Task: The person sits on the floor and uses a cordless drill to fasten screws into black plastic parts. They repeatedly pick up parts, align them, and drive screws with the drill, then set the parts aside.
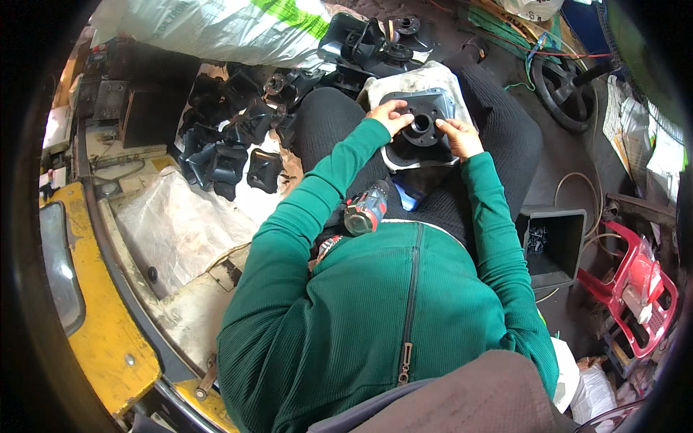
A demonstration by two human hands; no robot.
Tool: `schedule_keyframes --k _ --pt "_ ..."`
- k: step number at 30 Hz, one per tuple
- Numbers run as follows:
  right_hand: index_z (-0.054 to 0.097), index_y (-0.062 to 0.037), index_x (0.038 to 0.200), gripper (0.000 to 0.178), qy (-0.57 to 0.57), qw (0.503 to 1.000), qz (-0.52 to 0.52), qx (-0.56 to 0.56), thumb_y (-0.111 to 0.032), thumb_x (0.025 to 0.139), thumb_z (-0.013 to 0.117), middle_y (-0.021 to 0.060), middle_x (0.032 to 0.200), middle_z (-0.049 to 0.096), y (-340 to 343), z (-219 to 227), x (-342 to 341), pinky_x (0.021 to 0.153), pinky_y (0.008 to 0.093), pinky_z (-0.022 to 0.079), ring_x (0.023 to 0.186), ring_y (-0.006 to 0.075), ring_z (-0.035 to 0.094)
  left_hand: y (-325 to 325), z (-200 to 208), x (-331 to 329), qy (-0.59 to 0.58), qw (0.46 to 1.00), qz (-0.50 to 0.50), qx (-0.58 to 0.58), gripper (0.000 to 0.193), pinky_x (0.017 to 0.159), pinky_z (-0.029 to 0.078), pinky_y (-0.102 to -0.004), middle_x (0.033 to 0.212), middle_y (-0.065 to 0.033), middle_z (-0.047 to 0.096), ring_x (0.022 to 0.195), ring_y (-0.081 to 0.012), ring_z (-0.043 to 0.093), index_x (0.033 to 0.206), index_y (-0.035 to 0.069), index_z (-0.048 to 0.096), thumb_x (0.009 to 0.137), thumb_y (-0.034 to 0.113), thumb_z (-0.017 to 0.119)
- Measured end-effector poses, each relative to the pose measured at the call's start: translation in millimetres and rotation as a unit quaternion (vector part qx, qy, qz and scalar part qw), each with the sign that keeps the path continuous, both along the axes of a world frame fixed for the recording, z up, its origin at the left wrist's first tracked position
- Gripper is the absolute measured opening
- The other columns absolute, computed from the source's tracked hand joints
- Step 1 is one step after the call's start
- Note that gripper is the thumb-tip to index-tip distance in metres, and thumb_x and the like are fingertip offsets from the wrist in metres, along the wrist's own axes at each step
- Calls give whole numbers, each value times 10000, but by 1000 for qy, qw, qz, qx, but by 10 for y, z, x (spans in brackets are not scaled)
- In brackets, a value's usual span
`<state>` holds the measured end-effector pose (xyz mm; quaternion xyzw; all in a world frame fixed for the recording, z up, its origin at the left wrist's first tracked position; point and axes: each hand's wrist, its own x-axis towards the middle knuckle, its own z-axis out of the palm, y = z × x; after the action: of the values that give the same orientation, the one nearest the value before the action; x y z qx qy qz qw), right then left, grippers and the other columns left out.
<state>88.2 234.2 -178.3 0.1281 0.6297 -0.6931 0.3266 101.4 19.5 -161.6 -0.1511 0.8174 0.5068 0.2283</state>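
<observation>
A black round flange (421,128) with a raised open collar and small holes lies over a black square plastic part (408,105) on my lap. My left hand (390,117) is at the flange's upper left side, thumb and fingers bent onto its rim. At the right side my right hand (459,137) pinches the rim between thumb and fingers. A pale cloth-covered pad (437,75) lies under the part. A red and grey cordless drill (364,211) rests against my lap, in neither hand. The undersides of the fingers are hidden.
Several black plastic parts (229,164) are piled at left, with more flanged ones (398,52) beyond my knees. A dark bin (552,245) holding small screws stands at right, near a red plastic chair (635,289). A yellow machine panel (108,317) borders the left.
</observation>
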Motion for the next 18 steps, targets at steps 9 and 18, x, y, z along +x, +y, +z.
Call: schedule_keyframes --k 9,18 --pt "671 -36 893 311 117 983 -51 135 -326 785 704 -70 533 468 10 -354 -11 365 212 203 393 18 307 53 -80 -38 -27 998 20 53 427 462 514 -237 812 -7 624 630 -91 595 1247 161 505 834 152 610" --pt "668 6 948 402 65 985 -19 161 -349 764 711 22 766 636 -70 -227 -102 611 233 425 653 84 527 49 103 7 -30 999 21 7 446 522 533 -254 858 -50 626 660 -117 618 1260 130 492 828 145 602"
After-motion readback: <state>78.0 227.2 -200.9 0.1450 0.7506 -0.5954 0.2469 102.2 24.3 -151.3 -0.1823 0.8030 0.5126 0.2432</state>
